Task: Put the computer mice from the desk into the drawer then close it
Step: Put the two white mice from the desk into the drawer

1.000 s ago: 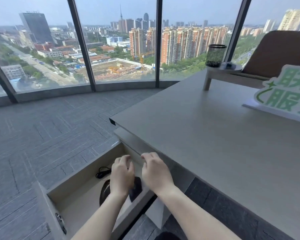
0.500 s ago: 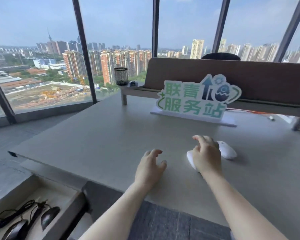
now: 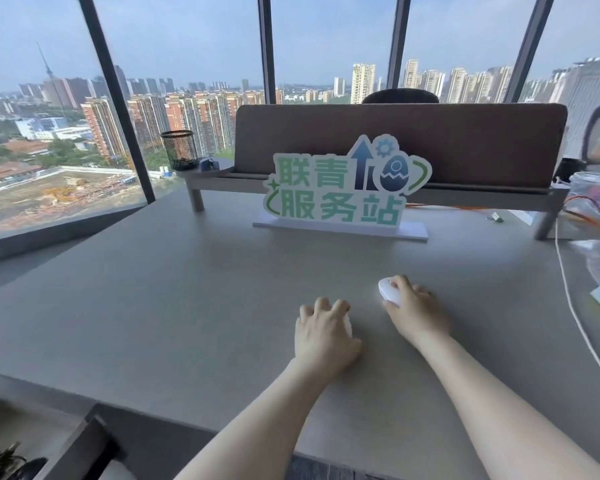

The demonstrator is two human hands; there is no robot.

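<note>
A wide grey desk (image 3: 153, 306) stands against tall windows (image 3: 187, 81) over a city. The left hand (image 3: 321, 336) curls over a white mouse (image 3: 347, 328), mostly hidden beneath it; the right hand (image 3: 414, 308) grips a second white mouse (image 3: 387, 289) just beside. Behind them stand a green sign (image 3: 340, 188), a brown divider (image 3: 430, 140) and a mesh cup (image 3: 180, 150). The open drawer (image 3: 80, 441) at lower left holds dark mice (image 3: 28, 467).

On the desk (image 3: 153, 306), toward its right edge, we cup our left hand (image 3: 321, 336) and right hand (image 3: 414, 311) over two white mice (image 3: 388, 292); the drawer (image 3: 73, 445) stands open under the near-left corner.
</note>
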